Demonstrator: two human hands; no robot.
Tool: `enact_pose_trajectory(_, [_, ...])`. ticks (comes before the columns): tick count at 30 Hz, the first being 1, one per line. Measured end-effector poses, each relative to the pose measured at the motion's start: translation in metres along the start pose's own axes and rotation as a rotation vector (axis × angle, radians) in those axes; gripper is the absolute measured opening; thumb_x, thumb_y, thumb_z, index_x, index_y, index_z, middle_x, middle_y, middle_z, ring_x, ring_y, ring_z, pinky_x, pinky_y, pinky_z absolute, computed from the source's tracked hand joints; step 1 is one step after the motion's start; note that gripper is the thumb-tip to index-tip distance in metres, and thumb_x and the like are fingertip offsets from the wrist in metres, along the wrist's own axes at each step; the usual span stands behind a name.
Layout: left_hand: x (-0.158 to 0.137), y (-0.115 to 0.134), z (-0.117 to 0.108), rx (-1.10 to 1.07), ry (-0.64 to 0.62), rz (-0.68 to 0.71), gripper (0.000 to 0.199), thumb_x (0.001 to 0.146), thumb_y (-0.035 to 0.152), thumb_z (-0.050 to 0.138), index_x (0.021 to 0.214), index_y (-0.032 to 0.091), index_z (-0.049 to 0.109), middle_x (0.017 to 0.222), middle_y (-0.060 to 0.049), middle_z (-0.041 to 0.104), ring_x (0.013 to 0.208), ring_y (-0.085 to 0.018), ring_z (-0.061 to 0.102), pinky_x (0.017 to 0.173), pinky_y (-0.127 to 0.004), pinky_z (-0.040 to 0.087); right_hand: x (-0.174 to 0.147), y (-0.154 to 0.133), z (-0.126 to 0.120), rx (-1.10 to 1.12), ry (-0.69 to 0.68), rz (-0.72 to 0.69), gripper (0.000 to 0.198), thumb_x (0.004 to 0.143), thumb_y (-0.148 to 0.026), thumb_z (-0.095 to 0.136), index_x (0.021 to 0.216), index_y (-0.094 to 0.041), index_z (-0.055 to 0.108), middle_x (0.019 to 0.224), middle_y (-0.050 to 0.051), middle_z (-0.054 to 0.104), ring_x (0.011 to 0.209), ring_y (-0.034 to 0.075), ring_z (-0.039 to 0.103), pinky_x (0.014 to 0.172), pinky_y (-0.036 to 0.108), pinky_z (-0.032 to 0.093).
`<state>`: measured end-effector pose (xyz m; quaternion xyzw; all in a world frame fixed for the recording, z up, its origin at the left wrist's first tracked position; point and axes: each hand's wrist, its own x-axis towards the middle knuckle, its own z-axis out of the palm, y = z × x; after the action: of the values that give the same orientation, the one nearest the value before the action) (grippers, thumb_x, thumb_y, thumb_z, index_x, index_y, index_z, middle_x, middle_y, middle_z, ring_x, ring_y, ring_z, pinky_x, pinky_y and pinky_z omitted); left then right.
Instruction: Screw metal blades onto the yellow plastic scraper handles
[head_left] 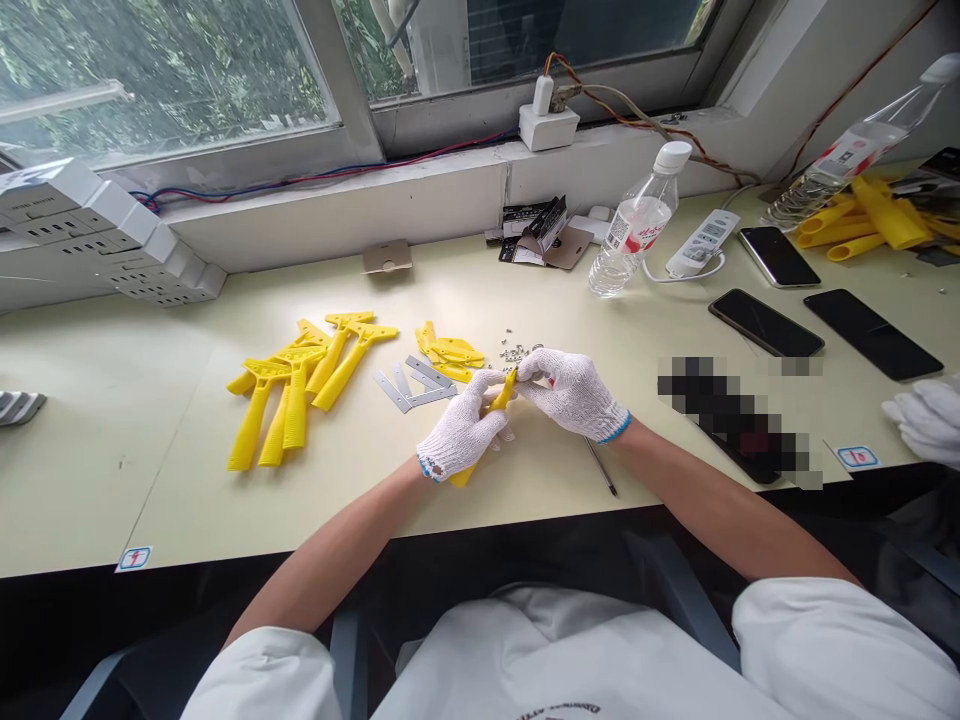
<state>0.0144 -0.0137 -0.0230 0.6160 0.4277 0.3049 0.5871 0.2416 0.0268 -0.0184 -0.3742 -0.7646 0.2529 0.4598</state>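
**Left hand (465, 425) closed round a yellow handle (504, 390)**

The handle is held above the table (360, 500), near its front edge. By the gloved right hand (570, 388), the handle's upper end is touched with bent fingertips; whether a small part is pinched there cannot be told. A screwdriver (601, 468) is partly hidden by the right hand. To the left, loose handles (296, 400) are heaped. Just past the left hand, grey blades (427, 375) are spread, with yellow plates (454, 350) and screws (517, 353) beyond. Farther back, a bottle (637, 220) and a cardboard box (388, 257) are seen.
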Motion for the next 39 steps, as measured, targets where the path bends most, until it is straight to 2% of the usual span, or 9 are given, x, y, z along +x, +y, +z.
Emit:
enact_pose_trajectory(8, [0.000, 0.001, -0.002, -0.002, -0.025, 0.001, 0.048, 0.097, 0.019, 0.061, 0.144, 0.028, 0.053, 0.091, 0.000, 0.078, 0.069, -0.017, 0.075, 0.064, -0.030, 0.061, 0.002, 0.000, -0.005, 0.071, -0.013, 0.193, 0.032, 0.090, -0.046, 0.090, 0.091, -0.019, 0.072, 0.090, 0.004, 0.078, 0.074, 0.016, 0.069, 0.075, 0.033, 0.062])
enact_pose_trajectory(14, [0.001, 0.005, -0.002, -0.166, -0.034, -0.020, 0.049, 0.092, 0.017, 0.064, 0.138, 0.029, 0.052, 0.117, -0.005, 0.080, 0.058, -0.010, 0.065, 0.061, -0.029, 0.057, 0.008, -0.003, -0.010, -0.009, -0.053, 0.298, 0.043, 0.090, -0.059, 0.087, 0.092, -0.020, 0.070, 0.090, 0.005, 0.076, 0.075, 0.017, 0.066, 0.074, 0.033, 0.057])
enact_pose_trajectory(19, [0.000, 0.013, -0.005, -0.463, -0.079, -0.122, 0.046, 0.092, 0.023, 0.070, 0.132, 0.028, 0.047, 0.133, -0.011, 0.078, 0.059, -0.009, 0.064, 0.058, -0.026, 0.049, 0.015, 0.013, -0.032, -0.394, 0.042, 0.463, 0.036, 0.095, -0.043, 0.079, 0.117, -0.017, 0.071, 0.103, 0.010, 0.079, 0.093, 0.025, 0.074, 0.089, 0.038, 0.057])
enact_pose_trajectory(21, [-0.001, 0.016, -0.006, -0.522, -0.092, -0.156, 0.047, 0.091, 0.025, 0.072, 0.131, 0.028, 0.046, 0.133, -0.012, 0.078, 0.061, -0.009, 0.065, 0.059, -0.026, 0.049, 0.016, 0.023, -0.039, -0.592, -0.020, 0.564, 0.054, 0.095, -0.048, 0.079, 0.135, -0.013, 0.067, 0.105, 0.014, 0.079, 0.100, 0.032, 0.075, 0.090, 0.041, 0.056])
enact_pose_trajectory(24, [-0.001, 0.018, -0.007, -0.513, -0.107, -0.176, 0.049, 0.092, 0.028, 0.074, 0.132, 0.028, 0.046, 0.135, -0.013, 0.079, 0.065, -0.013, 0.070, 0.060, -0.027, 0.051, 0.016, 0.030, -0.042, -0.624, -0.184, 0.643, 0.068, 0.098, -0.057, 0.075, 0.145, -0.010, 0.064, 0.095, 0.014, 0.079, 0.095, 0.034, 0.076, 0.082, 0.039, 0.053])
enact_pose_trajectory(29, [0.001, 0.017, -0.006, -0.447, -0.114, -0.162, 0.051, 0.095, 0.029, 0.074, 0.137, 0.028, 0.045, 0.139, -0.016, 0.077, 0.069, -0.015, 0.076, 0.063, -0.030, 0.057, 0.013, 0.018, -0.028, -0.531, -0.249, 0.522, 0.060, 0.099, -0.052, 0.075, 0.143, -0.012, 0.067, 0.085, 0.010, 0.077, 0.077, 0.025, 0.073, 0.070, 0.033, 0.047])
enact_pose_trajectory(32, [0.003, 0.017, -0.006, -0.434, -0.074, -0.149, 0.052, 0.092, 0.028, 0.074, 0.136, 0.028, 0.045, 0.139, -0.015, 0.077, 0.069, -0.016, 0.077, 0.061, -0.029, 0.056, 0.010, 0.010, -0.024, -0.565, -0.306, 0.488, 0.050, 0.095, -0.055, 0.080, 0.127, -0.017, 0.073, 0.088, 0.010, 0.077, 0.071, 0.024, 0.069, 0.065, 0.032, 0.041])
enact_pose_trajectory(35, [0.003, 0.020, -0.007, -0.409, -0.030, -0.146, 0.055, 0.089, 0.026, 0.073, 0.137, 0.027, 0.046, 0.136, -0.015, 0.076, 0.069, -0.016, 0.078, 0.060, -0.028, 0.055, 0.009, 0.007, -0.028, -0.532, -0.360, 0.497, 0.036, 0.089, -0.038, 0.083, 0.117, -0.019, 0.074, 0.091, 0.009, 0.079, 0.074, 0.023, 0.069, 0.066, 0.031, 0.042])
enact_pose_trajectory(39, [0.001, 0.026, -0.008, -0.408, -0.001, -0.161, 0.056, 0.088, 0.024, 0.073, 0.137, 0.027, 0.045, 0.137, -0.014, 0.075, 0.073, -0.017, 0.079, 0.063, -0.028, 0.056, 0.012, 0.007, -0.036, -0.289, -0.294, 0.535, 0.019, 0.085, -0.032, 0.080, 0.097, -0.019, 0.073, 0.085, 0.006, 0.075, 0.071, 0.019, 0.065, 0.063, 0.029, 0.045])
